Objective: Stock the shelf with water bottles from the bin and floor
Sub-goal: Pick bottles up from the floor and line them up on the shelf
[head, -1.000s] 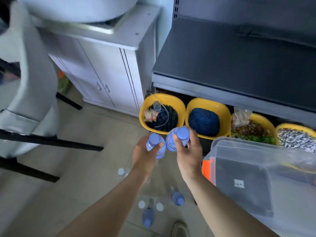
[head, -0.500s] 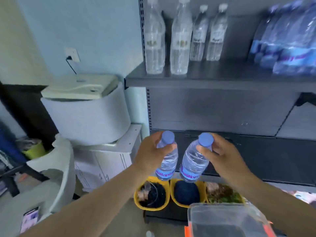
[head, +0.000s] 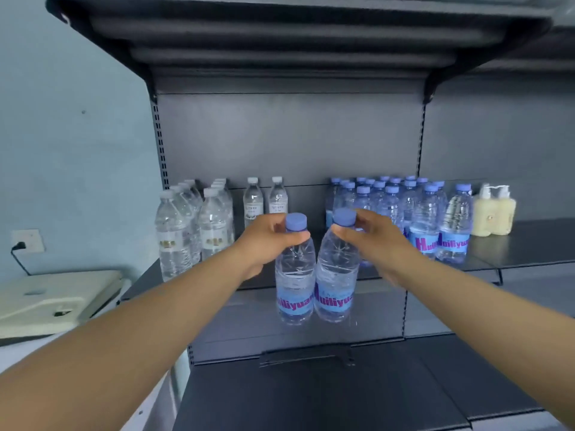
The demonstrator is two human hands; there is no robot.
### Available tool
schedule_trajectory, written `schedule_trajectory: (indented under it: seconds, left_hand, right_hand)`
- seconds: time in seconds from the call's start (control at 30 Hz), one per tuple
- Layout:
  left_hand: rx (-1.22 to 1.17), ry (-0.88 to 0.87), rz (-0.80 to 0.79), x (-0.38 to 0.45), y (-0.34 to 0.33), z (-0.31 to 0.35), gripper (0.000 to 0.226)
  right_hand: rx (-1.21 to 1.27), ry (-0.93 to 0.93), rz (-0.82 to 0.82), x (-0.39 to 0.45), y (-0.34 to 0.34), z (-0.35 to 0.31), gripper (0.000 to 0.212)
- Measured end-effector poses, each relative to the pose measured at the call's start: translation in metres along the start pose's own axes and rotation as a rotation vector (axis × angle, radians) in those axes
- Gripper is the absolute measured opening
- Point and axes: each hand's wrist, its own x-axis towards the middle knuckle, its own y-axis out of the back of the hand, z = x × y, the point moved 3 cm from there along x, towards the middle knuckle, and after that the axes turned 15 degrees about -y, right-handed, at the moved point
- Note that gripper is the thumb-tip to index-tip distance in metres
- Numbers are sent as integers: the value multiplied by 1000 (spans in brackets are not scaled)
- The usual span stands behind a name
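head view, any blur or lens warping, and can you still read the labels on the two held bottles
Head view: wide-angle bowing bends the upper shelf edge; soft daylight, slight overall softness. Labels on the left-hand bottle and right-hand bottle read partly.

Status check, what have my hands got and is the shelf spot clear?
Left hand shut on left bottle, right hand shut on right bottle. Both upright, held by the necks, not yet on shelf. Gap ahead looks open.
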Motion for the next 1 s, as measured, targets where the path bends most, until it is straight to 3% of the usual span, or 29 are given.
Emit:
schedule_trajectory:
  seconds: [0.33, 0.47, 0.73, 0.8, 0.9, 1.0]
  left_hand:
    - [-95, 79, 174, 142, -12, -66, 28]
    - [-75, 91, 156, 187, -7, -96, 31]
    - [-129, 43, 183, 227, 7, -137, 33]
    - [-128, 20, 171, 228, 7, -142, 33]
    - [-93, -9, 157, 221, 1, -148, 28]
    - [8, 1, 111, 211, -8, -165, 50]
  right_hand:
    - [-27, 59, -11, 168, 3, 25, 26]
    - [-40, 39, 12, 227, -5, 34, 24]
    - [25, -7, -22, 261, -16, 48, 28]
    - [68, 21, -6, 251, -18, 64, 37]
    - [107, 62, 38, 233, -26, 103, 67]
    - [103, 17, 111, 228, -34, 136, 79]
